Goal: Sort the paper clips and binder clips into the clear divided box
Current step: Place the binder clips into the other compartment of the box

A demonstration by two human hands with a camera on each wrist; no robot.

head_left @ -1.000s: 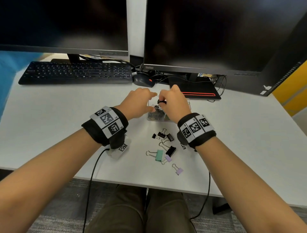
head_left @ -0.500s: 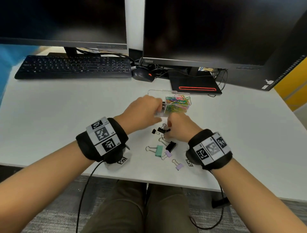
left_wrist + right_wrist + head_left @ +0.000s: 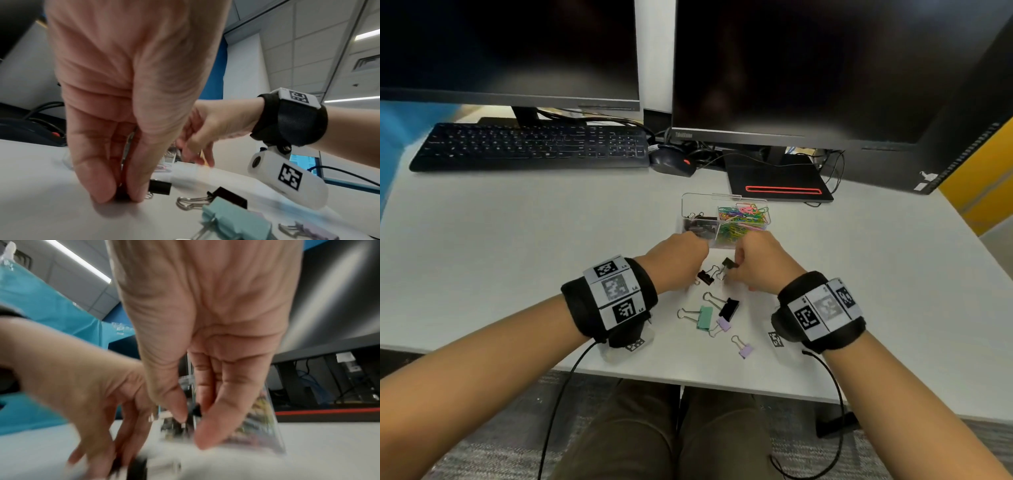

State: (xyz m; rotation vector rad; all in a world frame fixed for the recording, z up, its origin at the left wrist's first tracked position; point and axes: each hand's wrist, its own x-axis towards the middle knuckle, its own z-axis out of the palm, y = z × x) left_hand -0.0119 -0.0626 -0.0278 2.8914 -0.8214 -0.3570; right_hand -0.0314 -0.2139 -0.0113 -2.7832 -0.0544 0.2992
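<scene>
The clear divided box [image 3: 690, 205] stands past my hands, with black binder clips [image 3: 700, 226] in its left compartment and coloured paper clips [image 3: 743, 219] in its right. My right hand [image 3: 736, 270] pinches a small black binder clip [image 3: 728, 263] between thumb and forefinger, just above the table; the right wrist view shows this clip [image 3: 196, 409] blurred. My left hand [image 3: 121, 195] presses thumb and fingers together on a small dark clip [image 3: 122, 193] on the table. Another black clip [image 3: 705, 276] lies beside it.
Loose binder clips lie nearer me: a larger black one [image 3: 730, 307], a mint green one [image 3: 704, 317] and two lilac ones [image 3: 723, 324] [image 3: 745, 351]. A keyboard [image 3: 534, 147], mouse [image 3: 671, 161] and two monitors stand at the back. The table's front edge [image 3: 688, 380] is close.
Both hands came back from over the box down to the loose clips. The right hand now pinches a black clip off the table; the left has closed on a small one.
</scene>
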